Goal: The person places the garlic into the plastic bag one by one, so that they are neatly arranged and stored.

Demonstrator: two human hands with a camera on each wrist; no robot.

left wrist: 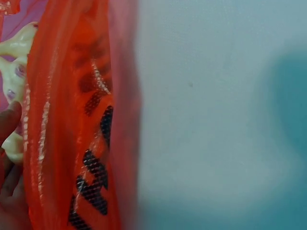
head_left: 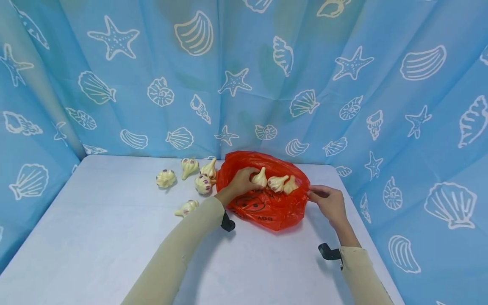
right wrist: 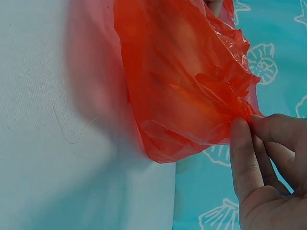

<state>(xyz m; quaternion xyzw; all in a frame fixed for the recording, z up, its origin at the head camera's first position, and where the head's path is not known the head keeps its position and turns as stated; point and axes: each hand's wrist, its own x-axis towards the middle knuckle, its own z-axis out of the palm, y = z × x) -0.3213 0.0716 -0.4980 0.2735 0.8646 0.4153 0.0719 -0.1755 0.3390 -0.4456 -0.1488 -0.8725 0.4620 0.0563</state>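
Note:
A red plastic bag (head_left: pixel 263 212) with black print lies with its mouth spread wide at the back of the table. Inside its mouth, my left hand (head_left: pixel 244 181) grips a garlic bulb (head_left: pixel 259 178) between thumb and fingers. Two more garlic bulbs, one pale (head_left: pixel 277 183) and another (head_left: pixel 291 185) against the bag's right side, sit just beside it. My right hand (head_left: pixel 331 204) pinches the bag's right rim between thumb and fingertips. The right wrist view shows that pinch closely on the crumpled red plastic (right wrist: pixel 182 91). In the left wrist view, the bag's wall (left wrist: pixel 72 115) hides most of the left hand.
Several garlic bulbs lie loose left of the bag, one of them (head_left: pixel 166 178) farthest left and another (head_left: pixel 187 208) close to my left sleeve. The white table (head_left: pixel 99 220) ends at a blue curtain (head_left: pixel 244 110) with shell and starfish drawings, at the back and right.

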